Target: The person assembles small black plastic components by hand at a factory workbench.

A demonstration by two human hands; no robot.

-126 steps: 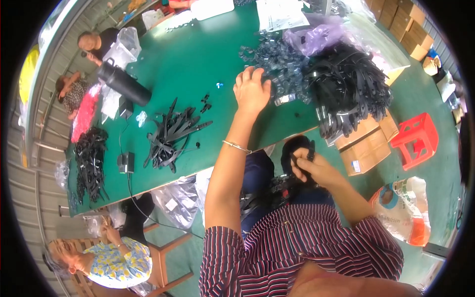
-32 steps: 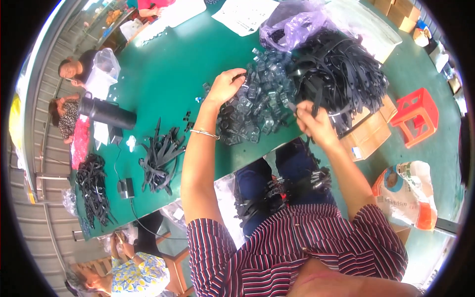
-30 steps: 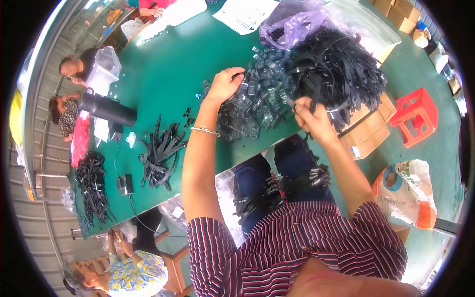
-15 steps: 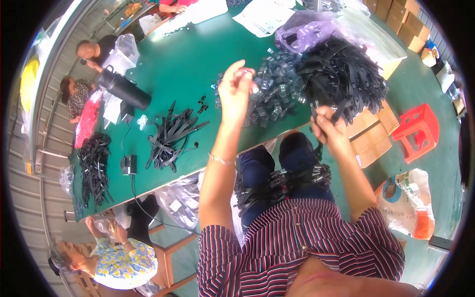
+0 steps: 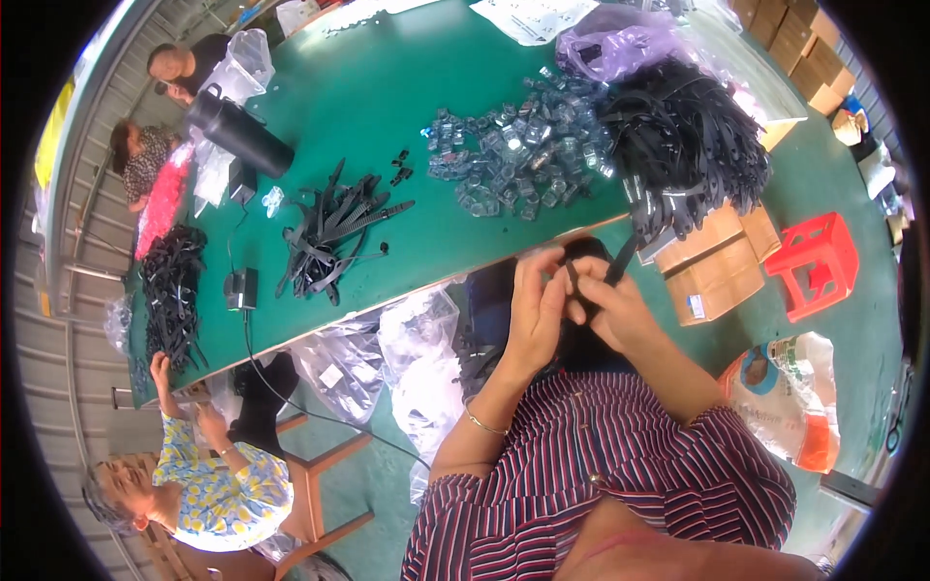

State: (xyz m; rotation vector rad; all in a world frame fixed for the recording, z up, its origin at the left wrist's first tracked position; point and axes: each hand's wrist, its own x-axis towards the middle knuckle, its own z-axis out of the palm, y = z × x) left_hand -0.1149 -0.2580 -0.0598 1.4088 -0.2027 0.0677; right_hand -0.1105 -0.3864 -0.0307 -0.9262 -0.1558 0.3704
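Our left hand [image 5: 537, 312] has joined our right hand [image 5: 616, 306], whose fingers clamp a black strap [image 5: 622, 259], seemingly unfinished, at three o'clock; we cannot tell the left's grip, and a large strap pile [image 5: 690, 145] remains at two.

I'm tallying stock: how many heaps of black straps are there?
3: a far-left heap on the table, a middle heap left of the clear plastic pieces, and a right heap beside them. More may be hidden.
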